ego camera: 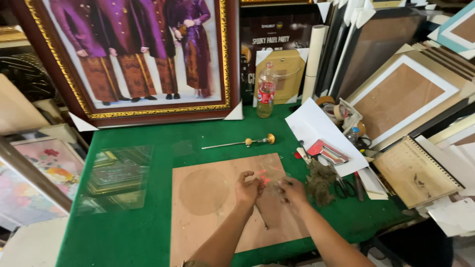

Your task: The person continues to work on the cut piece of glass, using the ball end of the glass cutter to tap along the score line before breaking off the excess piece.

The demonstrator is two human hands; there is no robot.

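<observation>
Close together over a brown board point(217, 198) on the green table point(123, 237): left hand point(249, 188) and right hand point(292, 190), both curled, fingertips pinching the edges of a small clear glass piece point(269, 179) between them. Glass piece hard to make out, held just above the board's upper right part, touching both hands, with a faint red glint at its middle. Beside the right hand, a grey crumpled rag point(320, 181), near but apart. Farther up the table, well apart from the hands, a thin metal tool with a brass knob point(245, 143). Off to the left, a larger clear glass sheet point(116, 178) lying flat. At the back, a plastic bottle point(265, 91) standing upright before a gilt-framed photograph point(133, 54).
</observation>
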